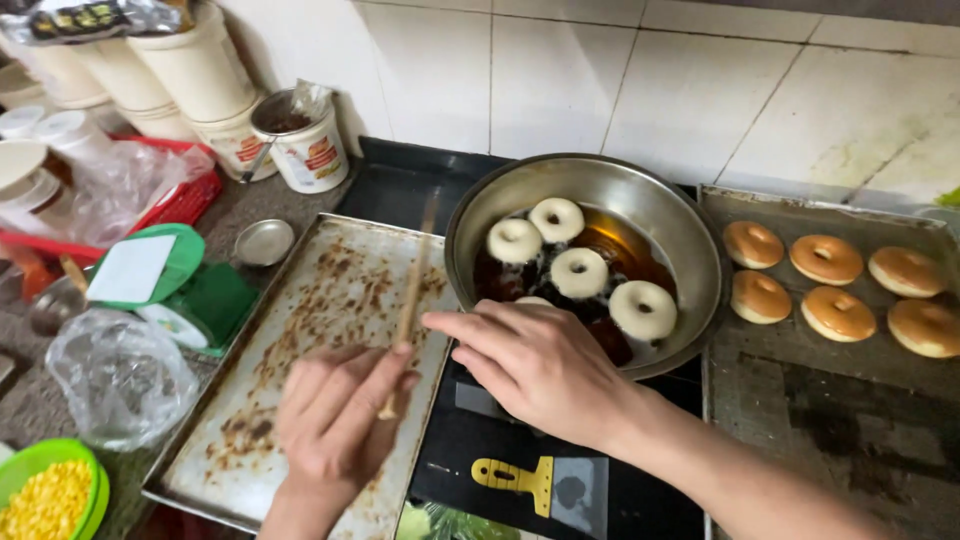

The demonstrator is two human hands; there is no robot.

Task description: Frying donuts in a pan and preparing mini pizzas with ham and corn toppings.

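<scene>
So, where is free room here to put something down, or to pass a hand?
The stained left tray is bare between the green lid and the frying pan. The right tray is free below the fried doughnuts. The back-left corner, with tubs and bags, is crowded.

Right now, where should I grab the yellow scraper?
Grip the scraper by its yellow handle, coming from the left. The handle points left and lies flat and free on the dark stove top; the wide metal blade faces right.
</scene>
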